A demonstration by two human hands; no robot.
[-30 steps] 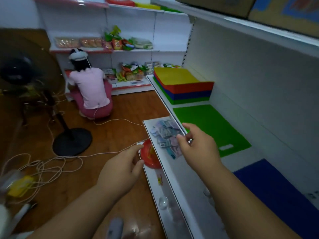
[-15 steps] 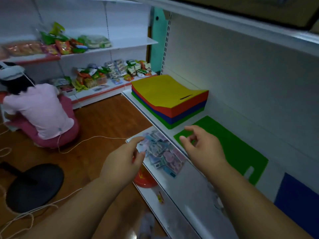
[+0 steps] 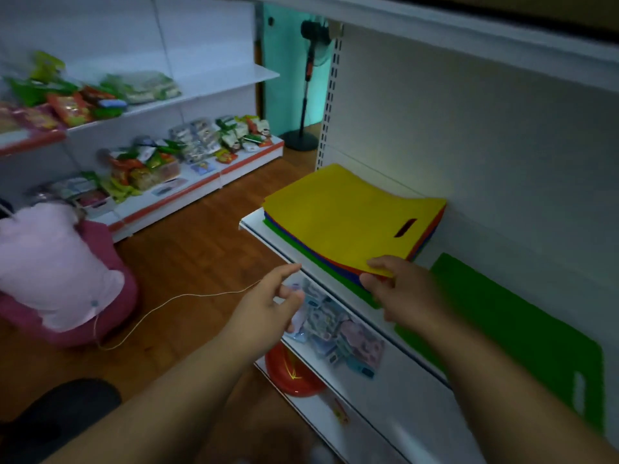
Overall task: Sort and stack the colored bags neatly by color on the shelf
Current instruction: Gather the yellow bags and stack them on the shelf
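Observation:
A mixed stack of flat bags lies on the white shelf (image 3: 254, 229), with a yellow bag (image 3: 345, 212) on top and red, blue and green bags under it. My right hand (image 3: 402, 293) pinches the near corner of the stack, thumb on the yellow bag and fingers under the upper layers. To the right a single green bag (image 3: 522, 326) lies flat on the same shelf. My left hand (image 3: 268, 306) hovers in front of the shelf edge with loosely curled fingers and holds nothing.
A lower shelf holds several small packets (image 3: 335, 329) and a red bowl (image 3: 291, 373). A person in pink (image 3: 57, 272) crouches on the wooden floor at left, with a white cable beside them. Snack shelves (image 3: 150, 155) line the back wall. A fan stand (image 3: 303, 135) stands behind.
The view has turned right and closer to the shelf. My right hand moved forward from above the shelf edge and took hold of the stack's near corner. My left hand rose slightly.

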